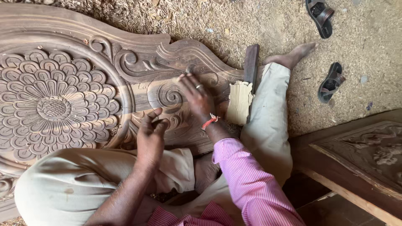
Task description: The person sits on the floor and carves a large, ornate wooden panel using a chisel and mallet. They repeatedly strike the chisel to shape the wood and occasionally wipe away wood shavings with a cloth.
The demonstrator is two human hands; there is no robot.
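A large dark wooden panel [63, 46] lies on the ground, carved with a round flower [54, 106] and scrolls. My right hand [197, 98], with a ring and a red thread at the wrist, lies flat with fingers stretched on a spiral scroll [167, 95] near the panel's right end. Nothing shows under it. My left hand [150, 138] rests on the carving just below and left, fingers curled toward the thumb; whether it pinches something is unclear. My knees in beige trousers sit against the panel's near edge.
A pale tan sheet [239, 102] and a dark wooden bar [251, 62] lie at the panel's right end beside my leg. Two sandals [320, 16] [331, 81] lie on the sawdust floor [368, 50]. Another carved panel [368, 155] lies at lower right.
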